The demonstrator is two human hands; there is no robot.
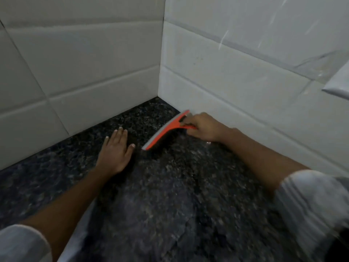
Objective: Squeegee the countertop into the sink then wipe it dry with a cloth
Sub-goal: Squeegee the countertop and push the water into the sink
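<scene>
The right hand is gripping the handle of an orange squeegee, its fingers wrapped tightly around it. The squeegee is sitting near the far corner of the dark speckled surface, where the two tiled walls are meeting. Its grey blade edge is lying against the surface, running diagonally from just beside the right-hand wall out toward the middle of the surface. The left hand is resting flat on the surface with its fingers spread and nothing in it, palm down, just beside the near end of the blade but not touching it. Both forearms are reaching in from the near edge, with pale rolled sleeves showing at the lower corners. The picture is blurring toward the near edge, so any wetness on the surface is hard to make out.
</scene>
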